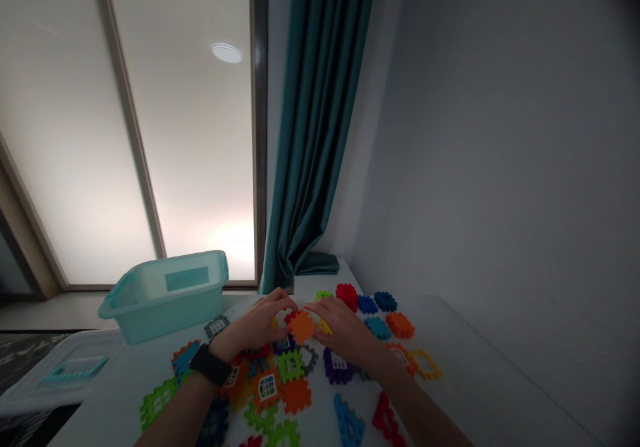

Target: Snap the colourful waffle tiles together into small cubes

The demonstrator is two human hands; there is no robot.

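Note:
My left hand (255,322), with a black smartwatch (210,364) on its wrist, and my right hand (343,331) meet over an orange interlocking foam-edged tile (302,326). Fingertips of both hands press its opposite sides, and it is raised slightly above the others. Many colourful notched plastic tiles lie spread beneath and around my hands. Among them are a red tile (347,296), a purple window tile (337,366) just below my right hand and an orange window tile (265,388) below my left wrist. My palms hide some tiles.
A translucent teal plastic bin (165,297) stands on the white table (480,374) at the far left, beside a flat teal-trimmed lid (75,369) near the table's left edge. A grey wall rises on the right, with a teal curtain (315,134) at the back.

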